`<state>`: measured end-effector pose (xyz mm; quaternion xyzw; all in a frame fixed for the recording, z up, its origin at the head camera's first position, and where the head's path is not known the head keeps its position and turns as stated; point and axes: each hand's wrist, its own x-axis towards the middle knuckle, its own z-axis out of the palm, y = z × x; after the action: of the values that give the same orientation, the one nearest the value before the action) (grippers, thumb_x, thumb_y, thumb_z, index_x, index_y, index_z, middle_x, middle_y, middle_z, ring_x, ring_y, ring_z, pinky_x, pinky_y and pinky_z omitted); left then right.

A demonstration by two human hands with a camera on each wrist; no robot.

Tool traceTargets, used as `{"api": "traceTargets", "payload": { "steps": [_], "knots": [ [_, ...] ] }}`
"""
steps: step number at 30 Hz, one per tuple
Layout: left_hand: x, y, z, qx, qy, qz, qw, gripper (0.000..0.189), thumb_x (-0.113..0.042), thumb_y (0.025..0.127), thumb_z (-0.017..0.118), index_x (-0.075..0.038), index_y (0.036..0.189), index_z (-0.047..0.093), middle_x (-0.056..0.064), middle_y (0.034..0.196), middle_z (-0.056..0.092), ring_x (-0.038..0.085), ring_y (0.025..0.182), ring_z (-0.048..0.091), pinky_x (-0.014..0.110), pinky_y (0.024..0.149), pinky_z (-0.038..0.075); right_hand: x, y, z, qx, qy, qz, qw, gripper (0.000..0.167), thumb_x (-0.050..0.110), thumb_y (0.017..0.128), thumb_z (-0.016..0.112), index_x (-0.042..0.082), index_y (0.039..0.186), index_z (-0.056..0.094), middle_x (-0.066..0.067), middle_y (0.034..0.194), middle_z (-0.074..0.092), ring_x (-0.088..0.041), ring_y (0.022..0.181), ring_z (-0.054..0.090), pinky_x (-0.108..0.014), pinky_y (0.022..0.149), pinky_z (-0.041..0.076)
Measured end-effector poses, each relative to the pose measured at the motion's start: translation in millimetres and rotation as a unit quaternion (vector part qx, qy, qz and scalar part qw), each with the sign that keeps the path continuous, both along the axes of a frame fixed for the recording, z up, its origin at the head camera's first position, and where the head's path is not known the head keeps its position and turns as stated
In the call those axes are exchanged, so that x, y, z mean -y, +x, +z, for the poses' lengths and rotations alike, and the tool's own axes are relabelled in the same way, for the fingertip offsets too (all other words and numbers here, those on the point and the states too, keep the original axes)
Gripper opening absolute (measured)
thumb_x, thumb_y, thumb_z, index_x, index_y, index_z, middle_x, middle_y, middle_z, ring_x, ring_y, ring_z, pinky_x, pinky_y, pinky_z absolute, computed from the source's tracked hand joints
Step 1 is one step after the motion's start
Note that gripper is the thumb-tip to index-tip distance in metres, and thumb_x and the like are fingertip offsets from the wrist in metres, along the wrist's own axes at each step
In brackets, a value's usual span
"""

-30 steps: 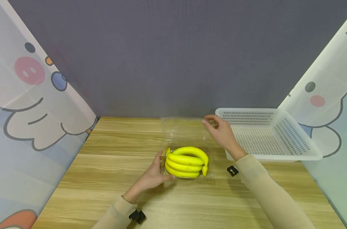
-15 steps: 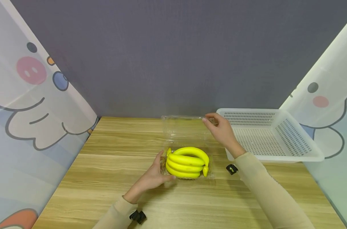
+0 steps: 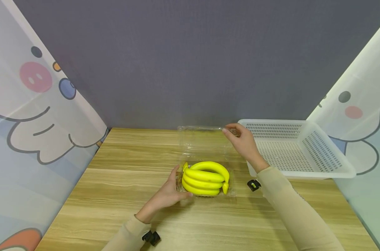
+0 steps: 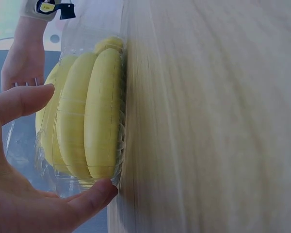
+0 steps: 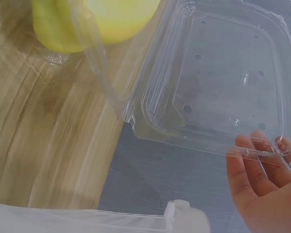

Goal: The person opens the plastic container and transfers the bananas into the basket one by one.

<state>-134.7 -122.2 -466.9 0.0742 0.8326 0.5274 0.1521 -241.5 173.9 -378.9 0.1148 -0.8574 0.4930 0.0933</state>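
A bunch of yellow bananas (image 3: 203,177) lies in the base of a clear plastic clamshell box on the wooden table. The hinged lid (image 3: 202,143) is raised on the far side, its flat inside visible in the right wrist view. My left hand (image 3: 166,191) holds the left end of the box, thumb at the near corner and fingers along the side. In the left wrist view, bananas (image 4: 89,111) show through the clear wall between thumb and finger. With its fingertips my right hand (image 3: 244,143) pinches the lid's right corner, seen beside the lid (image 5: 223,82) in the right wrist view.
A white perforated plastic basket (image 3: 302,170) stands at the back right, close behind my right wrist. A grey wall (image 3: 190,69) rises at the table's far edge. Cartoon-printed curtains (image 3: 42,139) border both sides. The wooden table (image 3: 121,195) extends around the box.
The lid has tilted up slightly in my right hand, its top edge a little higher in view. The left hand keeps its place at the box; the whole view has shifted slightly.
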Motion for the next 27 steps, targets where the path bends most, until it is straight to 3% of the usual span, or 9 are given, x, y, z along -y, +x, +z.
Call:
{"api": "traceTargets", "payload": {
  "steps": [12, 27],
  "knots": [
    [0.6, 0.6, -1.1, 0.000, -0.002, -0.002, 1.0000, 0.121, -0.026, 0.079, 0.087, -0.008, 0.163, 0.002, 0.029, 0.163, 0.018, 0.050, 0.147, 0.021, 0.071, 0.113, 0.022, -3.2, 0.3, -0.9, 0.006, 0.004, 0.001, 1.0000, 0.056, 0.041, 0.102, 0.061, 0.005, 0.145, 0.051, -0.018, 0.132, 0.060, -0.035, 0.121, 0.056, -0.054, 0.101, 0.046],
    [0.8, 0.7, 1.2, 0.002, -0.005, 0.001, 1.0000, 0.122, -0.030, 0.078, 0.088, -0.010, 0.163, 0.003, 0.029, 0.163, 0.018, 0.050, 0.147, 0.022, 0.072, 0.112, 0.020, -12.9, 3.8, -2.2, 0.019, 0.014, -0.035, 0.9991, 0.067, 0.042, 0.101, 0.062, 0.005, 0.153, 0.039, -0.022, 0.138, 0.056, -0.041, 0.124, 0.054, -0.058, 0.099, 0.047]
  ]
}}
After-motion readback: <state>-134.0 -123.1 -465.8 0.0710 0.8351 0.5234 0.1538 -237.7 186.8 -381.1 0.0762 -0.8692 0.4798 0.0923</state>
